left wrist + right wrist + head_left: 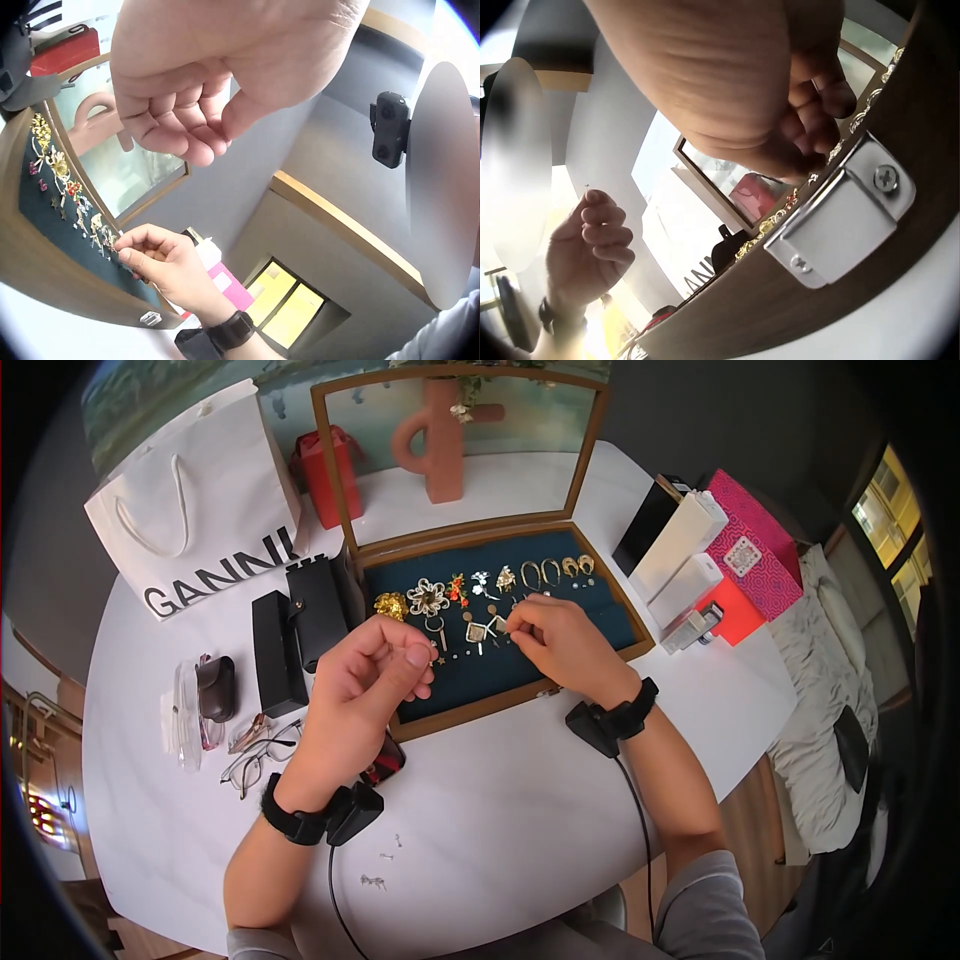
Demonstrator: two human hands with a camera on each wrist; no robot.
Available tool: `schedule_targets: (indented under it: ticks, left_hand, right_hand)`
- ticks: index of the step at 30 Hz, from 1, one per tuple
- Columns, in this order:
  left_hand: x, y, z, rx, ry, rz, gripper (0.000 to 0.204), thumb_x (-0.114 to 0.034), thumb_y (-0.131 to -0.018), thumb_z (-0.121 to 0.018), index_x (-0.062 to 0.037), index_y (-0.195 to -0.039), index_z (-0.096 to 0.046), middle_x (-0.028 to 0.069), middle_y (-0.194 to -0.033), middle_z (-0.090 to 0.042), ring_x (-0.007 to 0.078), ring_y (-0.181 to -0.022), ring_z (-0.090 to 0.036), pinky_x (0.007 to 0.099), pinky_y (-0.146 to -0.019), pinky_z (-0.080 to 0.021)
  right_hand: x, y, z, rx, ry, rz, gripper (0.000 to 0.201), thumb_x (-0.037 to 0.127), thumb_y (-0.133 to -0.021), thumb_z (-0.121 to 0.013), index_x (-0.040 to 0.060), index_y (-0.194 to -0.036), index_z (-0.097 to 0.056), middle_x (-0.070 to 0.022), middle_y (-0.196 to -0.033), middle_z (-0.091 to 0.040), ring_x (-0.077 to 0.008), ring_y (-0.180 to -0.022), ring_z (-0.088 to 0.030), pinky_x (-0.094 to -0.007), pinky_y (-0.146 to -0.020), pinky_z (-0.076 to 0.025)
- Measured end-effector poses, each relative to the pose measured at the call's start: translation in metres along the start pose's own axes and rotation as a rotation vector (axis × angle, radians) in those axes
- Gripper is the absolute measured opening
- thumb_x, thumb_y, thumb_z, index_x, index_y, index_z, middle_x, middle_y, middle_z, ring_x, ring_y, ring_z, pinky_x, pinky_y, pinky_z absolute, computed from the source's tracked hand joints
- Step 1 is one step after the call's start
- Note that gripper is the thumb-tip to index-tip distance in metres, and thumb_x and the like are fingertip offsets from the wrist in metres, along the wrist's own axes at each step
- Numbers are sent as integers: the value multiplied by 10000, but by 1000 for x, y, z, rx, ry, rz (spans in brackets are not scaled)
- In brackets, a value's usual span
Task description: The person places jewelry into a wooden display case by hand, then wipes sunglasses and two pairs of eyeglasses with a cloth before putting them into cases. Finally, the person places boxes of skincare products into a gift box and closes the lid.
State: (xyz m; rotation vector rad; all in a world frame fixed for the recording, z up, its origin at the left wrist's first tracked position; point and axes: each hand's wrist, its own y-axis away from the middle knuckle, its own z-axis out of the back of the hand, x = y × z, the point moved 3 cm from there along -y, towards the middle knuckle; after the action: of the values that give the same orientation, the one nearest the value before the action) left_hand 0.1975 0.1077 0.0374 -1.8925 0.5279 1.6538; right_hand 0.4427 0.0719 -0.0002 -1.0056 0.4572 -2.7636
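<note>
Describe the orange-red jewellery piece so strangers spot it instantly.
On the white table lies an open wooden case. In its back row, between a looped flower and a silvery piece, sits the orange-red piece; its neighbours lack that colour.

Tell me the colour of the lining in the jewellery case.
The lining is dark teal; the head view shows it best.

The left hand [362, 685] pinches thumb against finger, and the right hand [572, 648] stretches forward with fingers bent.
</note>
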Motion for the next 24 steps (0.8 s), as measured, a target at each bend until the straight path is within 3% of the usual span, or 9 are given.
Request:
schedule_targets:
  ticks: [5,7,14,17,19,20,22,24]
  left_hand:
    - [1,0,-1,12,14,15,150,-184,-1028,-599,-37,-1027,-623,-14,-857,-623,52,-780,-573,206,-713,-441]
    - [1,1,-1,14,10,19,148,-183,-1028,-599,-37,-1027,-624,-15,-857,-622,51,-780,-573,206,-713,-440]
    - [4,1,-2,31,30,30,139,-171,-1026,-601,-34,-1032,-624,-12,-877,-625,50,-791,-573,207,-720,-449]
    - [5,1,-3,39,42,27,138,-167,-1026,-602,-30,-1035,-623,-8,-894,-628,52,-795,-573,214,-736,-462]
    - [5,0,-2,43,45,25,137,-164,-1025,-603,-29,-1036,-622,-6,-904,-630,54,-797,-572,218,-746,-470]
    - [6,0,-2,62,37,41,136,-159,-1025,-602,-25,-1035,-621,-3,-915,-631,57,-805,-572,222,-753,-476]
    - [8,0,-2,76,27,56,135,-155,-1025,-601,-22,-1035,-619,-1,-926,-633,59,-813,-571,227,-761,-482]
    - [11,0,-4,120,61,79,141,-156,-1027,-597,-17,-1036,-614,1,-945,-631,64,-829,-571,230,-764,-484]
  right_hand:
    - [-4,0,-8,7,-23,-25,38,11,-895,-658,-24,-908,-652,-87,-816,-588,-188,-687,-589,-309,-625,-467]
    - [-3,-1,-9,-12,-61,-45,67,27,-881,-644,-28,-848,-625,-133,-791,-597,-311,-709,-603,-390,-670,-479]
    - [-2,0,-10,-37,-59,-45,57,19,-891,-631,-36,-874,-634,-143,-807,-598,-332,-706,-598,-393,-660,-478]
    - [1,0,-4,-62,-73,-59,62,27,-906,-626,-32,-891,-640,-123,-813,-602,-270,-675,-587,-359,-639,-470]
    - [13,-2,7,-106,-153,-145,79,50,-927,-628,-22,-913,-655,-81,-800,-601,-161,-652,-561,-298,-617,-453]
    - [21,-3,10,-104,-154,-143,79,50,-927,-628,-22,-913,-655,-81,-800,-601,-161,-652,-561,-298,-617,-453]
    - [39,-3,14,-103,-361,-91,83,71,-941,-637,-7,-948,-664,-41,-815,-613,-81,-651,-524,-243,-610,-433]
    - [63,1,16,-80,-440,-29,77,66,-939,-643,1,-970,-668,-35,-824,-627,-78,-648,-534,-238,-607,-435]
